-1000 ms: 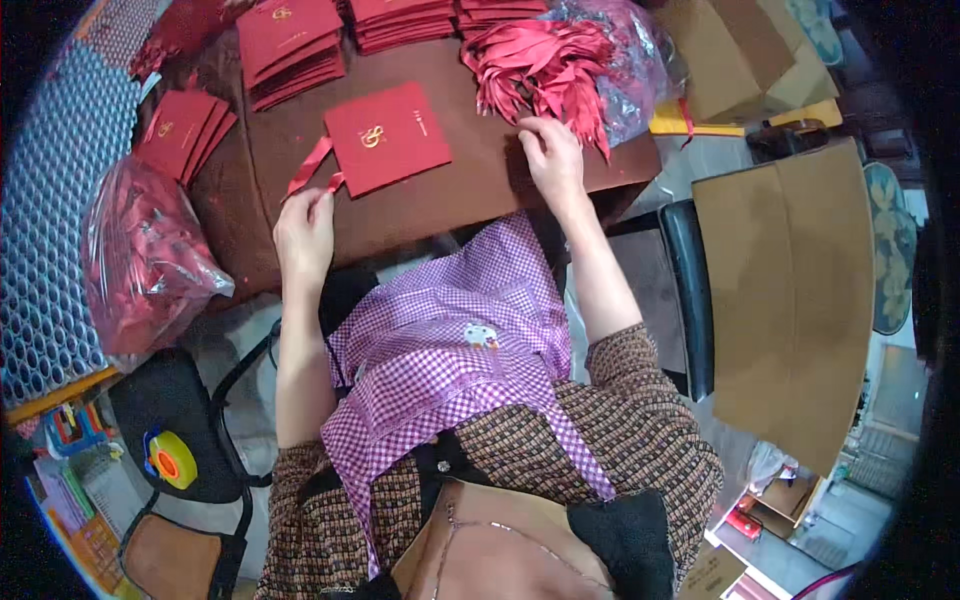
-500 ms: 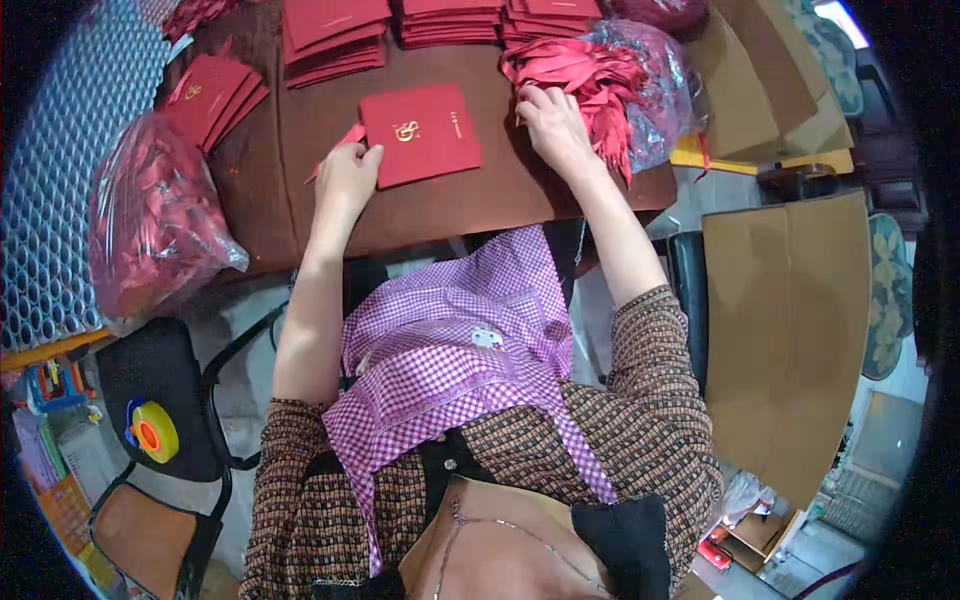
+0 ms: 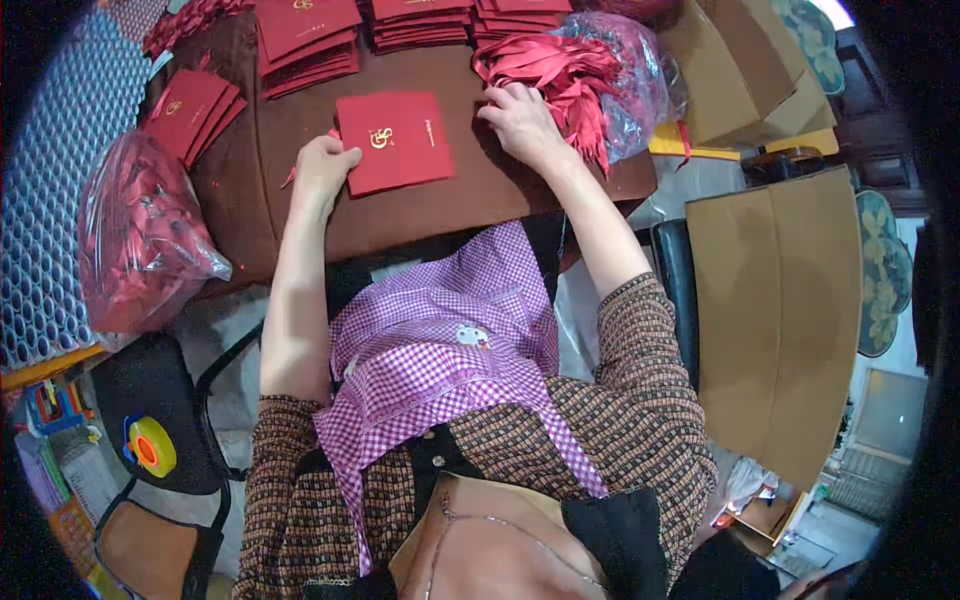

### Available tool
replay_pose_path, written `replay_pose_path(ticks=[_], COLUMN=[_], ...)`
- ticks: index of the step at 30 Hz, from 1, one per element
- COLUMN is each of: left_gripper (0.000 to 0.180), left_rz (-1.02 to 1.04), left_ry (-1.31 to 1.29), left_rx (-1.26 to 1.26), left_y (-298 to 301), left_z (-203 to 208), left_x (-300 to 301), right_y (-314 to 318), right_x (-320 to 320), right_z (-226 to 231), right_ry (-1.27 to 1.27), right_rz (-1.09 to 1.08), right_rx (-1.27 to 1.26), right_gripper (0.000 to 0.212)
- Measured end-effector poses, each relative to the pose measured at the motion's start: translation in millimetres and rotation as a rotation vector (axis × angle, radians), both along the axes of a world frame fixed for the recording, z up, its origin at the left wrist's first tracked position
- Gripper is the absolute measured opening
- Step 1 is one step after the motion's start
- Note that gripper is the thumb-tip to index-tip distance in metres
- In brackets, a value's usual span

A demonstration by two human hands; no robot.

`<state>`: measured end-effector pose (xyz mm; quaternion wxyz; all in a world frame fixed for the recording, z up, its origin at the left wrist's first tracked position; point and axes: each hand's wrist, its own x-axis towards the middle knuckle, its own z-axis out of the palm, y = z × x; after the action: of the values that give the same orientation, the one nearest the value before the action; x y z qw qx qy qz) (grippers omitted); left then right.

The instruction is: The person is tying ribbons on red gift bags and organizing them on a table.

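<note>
A square red card folder [image 3: 396, 150] with gold print lies flat on the brown-covered table, in front of me. At its left edge my left hand [image 3: 322, 172] is closed on a red ribbon [image 3: 290, 177], whose end sticks out left of the fingers. To the right of the folder, my right hand [image 3: 523, 125] has its fingers curled at the left side of a loose bundle of red ribbons [image 3: 585, 95]. What its fingertips grip, if anything, is hidden. The bundle spills from a clear plastic bag [image 3: 640, 95].
Stacks of red folders [image 3: 308, 40] stand along the table's far side, with several fanned folders [image 3: 192, 112] at left. A clear bag of red ribbons [image 3: 150, 235] sits at the left edge. Cardboard [image 3: 770, 320] stands at right; yellow tape [image 3: 152, 446] rests on a black chair.
The view has shifted, moving everything a little left in the picture. Less ribbon shows above my left hand. My right hand stays at the ribbon bundle.
</note>
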<state>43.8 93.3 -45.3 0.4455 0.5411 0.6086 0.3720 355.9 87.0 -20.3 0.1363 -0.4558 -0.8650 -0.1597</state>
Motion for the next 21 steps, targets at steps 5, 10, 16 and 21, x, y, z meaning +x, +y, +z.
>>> replay_pose_path(ticks=[5,10,16,21], left_gripper=[0.020,0.048,0.031,0.039], left_rz=[-0.055,-0.163,-0.154,-0.095], left_ry=[-0.187,-0.234,-0.308,-0.297], left_rx=[-0.143,-0.189,-0.204,-0.176], left_y=[-9,-19,-24,-33], left_z=[21,25,7,19], left_x=[-21,-37,-37,-27], right_y=[6,1,-9,-26], right_x=[3,-15,-67,-113], right_z=[-3,9,34,26], right_ry=[-0.050,0.276,0.582,0.757], right_rz=[-0.020,0.112,0.137,0.208], right_rx=[-0.039,0.046,0.059,-0.042], right_gripper=[0.010,0.012,0.014,0.013])
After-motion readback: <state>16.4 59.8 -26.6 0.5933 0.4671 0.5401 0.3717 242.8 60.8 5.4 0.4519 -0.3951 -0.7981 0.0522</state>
